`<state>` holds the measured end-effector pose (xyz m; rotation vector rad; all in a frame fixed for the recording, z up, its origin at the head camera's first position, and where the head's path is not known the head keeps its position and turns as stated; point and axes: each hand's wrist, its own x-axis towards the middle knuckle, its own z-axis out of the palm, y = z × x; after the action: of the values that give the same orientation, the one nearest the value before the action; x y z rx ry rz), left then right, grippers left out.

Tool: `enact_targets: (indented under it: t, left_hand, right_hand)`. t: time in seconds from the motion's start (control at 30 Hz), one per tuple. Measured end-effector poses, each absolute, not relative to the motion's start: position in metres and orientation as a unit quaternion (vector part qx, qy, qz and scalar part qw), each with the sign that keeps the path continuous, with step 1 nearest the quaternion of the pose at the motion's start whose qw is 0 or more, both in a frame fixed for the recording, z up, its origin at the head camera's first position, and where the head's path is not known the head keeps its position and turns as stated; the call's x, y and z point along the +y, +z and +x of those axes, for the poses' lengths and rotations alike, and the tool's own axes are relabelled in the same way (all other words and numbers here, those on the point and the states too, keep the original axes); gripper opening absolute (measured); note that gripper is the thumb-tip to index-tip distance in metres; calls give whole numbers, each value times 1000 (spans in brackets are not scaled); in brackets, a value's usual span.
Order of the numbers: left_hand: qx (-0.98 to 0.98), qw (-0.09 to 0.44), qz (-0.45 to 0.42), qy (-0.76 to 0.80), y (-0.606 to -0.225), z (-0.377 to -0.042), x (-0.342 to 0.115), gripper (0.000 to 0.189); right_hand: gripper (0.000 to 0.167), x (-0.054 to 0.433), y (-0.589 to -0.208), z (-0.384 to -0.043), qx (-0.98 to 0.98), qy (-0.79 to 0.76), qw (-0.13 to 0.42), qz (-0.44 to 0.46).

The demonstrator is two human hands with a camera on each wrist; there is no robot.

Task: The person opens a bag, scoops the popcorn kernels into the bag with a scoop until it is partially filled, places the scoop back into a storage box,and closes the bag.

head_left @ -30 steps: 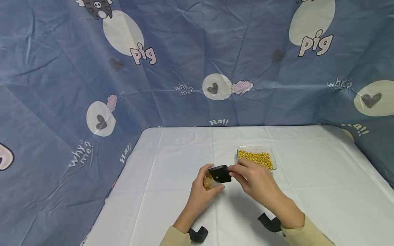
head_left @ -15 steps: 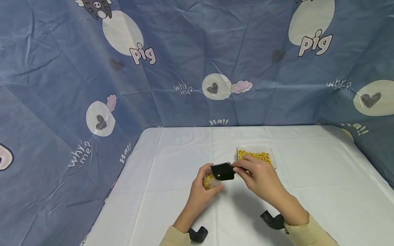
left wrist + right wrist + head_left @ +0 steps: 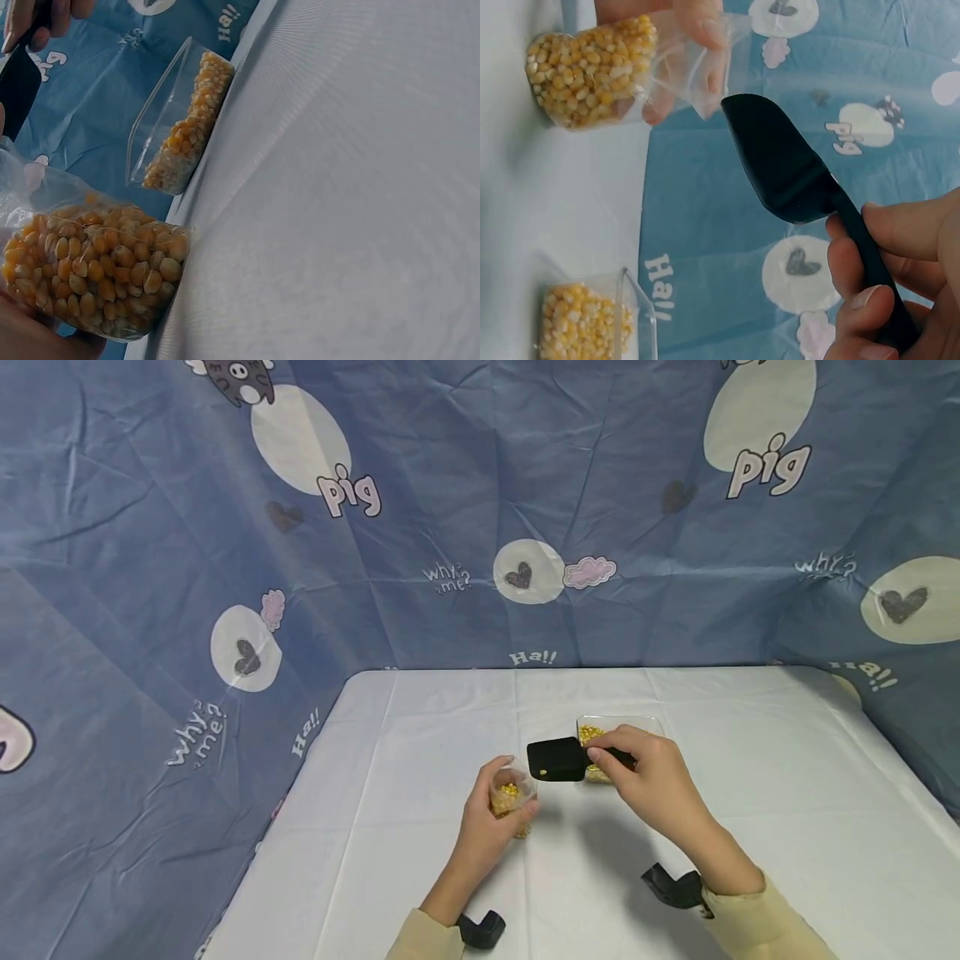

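Note:
My left hand (image 3: 486,827) grips a clear plastic bag (image 3: 94,262) around its sides, mouth up. Yellow corn kernels (image 3: 592,71) fill its lower part. My right hand (image 3: 648,768) holds a black scoop (image 3: 557,760) by its handle, just right of the bag's mouth and above the table. A single kernel (image 3: 543,772) shows on the scoop's blade. Behind the right hand stands a clear rectangular container (image 3: 161,101) of corn kernels, partly hidden by that hand in the head view.
A white cloth covers the table (image 3: 420,735). Blue printed fabric (image 3: 420,468) hangs behind it and along the left side. Black curved pieces (image 3: 483,931) sit at both wrists.
My right hand has drawn the scoop up and to the right, off the bag's mouth, and the blade now lies flatter. The left hand and bag stay almost in place.

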<state>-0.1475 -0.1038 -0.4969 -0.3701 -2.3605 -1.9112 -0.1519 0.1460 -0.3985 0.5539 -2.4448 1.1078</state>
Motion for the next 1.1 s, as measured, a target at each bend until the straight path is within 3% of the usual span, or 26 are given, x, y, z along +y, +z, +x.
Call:
enact_targets:
  t: [0.2, 0.57, 1.1]
  left_hand:
    - [-750, 42, -132, -646, -480, -141, -103, 67]
    - [-705, 65, -141, -692, -470, -136, -106, 61]
    - [-713, 76, -141, -683, -470, -136, -103, 61]
  right_hand:
    - [8, 161, -396, -158, -879, 415, 183, 148]
    - [25, 206, -396, -175, -905, 387, 171, 45]
    - [21, 226, -426, -191, -940, 298, 164, 29]
